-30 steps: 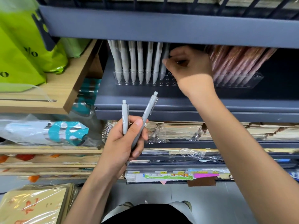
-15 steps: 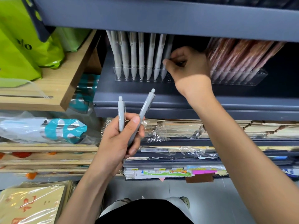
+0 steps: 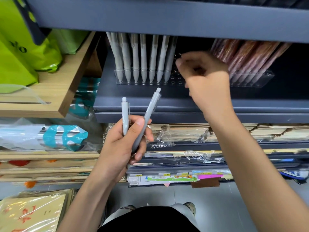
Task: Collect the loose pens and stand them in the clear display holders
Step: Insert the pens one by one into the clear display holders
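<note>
A: We see the left hand (image 3: 123, 148) low in the middle, in front of the dark shelf (image 3: 150, 102). Its fingers and thumb are wrapped round 2 loose grey pens, clicker ends up.

B: Yes. We see the upright pen (image 3: 125, 114) standing nearly straight, and the slanted pen (image 3: 151, 106) leaning to the right, so the 2 spread apart at the top.

A: And the right hand (image 3: 207, 81)?

B: It reaches in under the upper shelf, with its fingers curled in. Its fingertips (image 3: 178, 61) are just beside the last pen on the right of the grey row. The hand is blurred, so we cannot tell whether it pinches that pen or holds nothing.

A: The standing grey pens (image 3: 143, 61) sit tips down in the left clear holder (image 3: 177, 82). Bare holes show at its right end, next to the hand.

B: To the right of the hand we see a second clear holder (image 3: 250, 80), filled with brownish pens (image 3: 247, 56) that lean to the right.
</note>
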Demonstrator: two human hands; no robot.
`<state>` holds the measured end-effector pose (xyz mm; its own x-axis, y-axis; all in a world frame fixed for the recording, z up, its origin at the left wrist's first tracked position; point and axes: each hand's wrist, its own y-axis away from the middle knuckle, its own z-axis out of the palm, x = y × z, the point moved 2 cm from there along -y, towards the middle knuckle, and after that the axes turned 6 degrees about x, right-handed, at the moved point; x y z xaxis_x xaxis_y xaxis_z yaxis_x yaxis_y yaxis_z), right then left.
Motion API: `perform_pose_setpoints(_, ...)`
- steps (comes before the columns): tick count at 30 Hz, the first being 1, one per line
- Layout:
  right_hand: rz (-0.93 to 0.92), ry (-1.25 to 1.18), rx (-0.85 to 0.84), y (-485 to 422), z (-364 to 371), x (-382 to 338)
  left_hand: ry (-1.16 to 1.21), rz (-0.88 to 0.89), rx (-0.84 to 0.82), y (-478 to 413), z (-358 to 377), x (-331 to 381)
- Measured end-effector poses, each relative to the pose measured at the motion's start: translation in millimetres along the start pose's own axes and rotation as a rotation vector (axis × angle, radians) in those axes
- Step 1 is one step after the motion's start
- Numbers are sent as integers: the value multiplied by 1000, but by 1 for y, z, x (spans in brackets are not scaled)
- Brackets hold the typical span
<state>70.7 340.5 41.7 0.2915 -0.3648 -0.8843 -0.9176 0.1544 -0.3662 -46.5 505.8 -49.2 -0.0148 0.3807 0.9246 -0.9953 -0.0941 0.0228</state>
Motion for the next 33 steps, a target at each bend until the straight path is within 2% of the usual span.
perform_pose_setpoints(2, 51, -105, -131, 19, -8, -1, -15, 8, 2, -1, 3, 1)
perform_pose_setpoints(5, 102, -209, -442, 46, -11, 2, -23, 0, -6, -3, 12, -1)
perform_pose_setpoints(7, 138, -214, -494, 54, -13, 6, -41, -20, -23, -5, 19, -3)
perform_pose_setpoints(10, 198, -246, -408, 55, -17, 8, -69, -58, -15, -6, 24, -8)
perform_pose_setpoints(13, 180, -368, -150, 45, -30, 2, -41, -95, 19, -5, 27, -9)
perform_pose_setpoints(17, -2, -347, 239, 23, -49, -10, 103, -180, -24, -2, 33, -6)
perform_pose_setpoints(21, -220, -90, 446, 16, -44, -7, 229, -251, -92, 0, 32, -2)
perform_pose_setpoints(23, -294, 30, 471, 12, -35, -1, 197, -219, -98, 2, 29, 1)
perform_pose_setpoints(29, -373, 137, 303, -8, -12, -4, 78, -94, -45, 6, 15, 4)
perform_pose_setpoints(33, -353, 538, 210, -32, -1, -9, 30, -65, -35, 8, 9, 3)
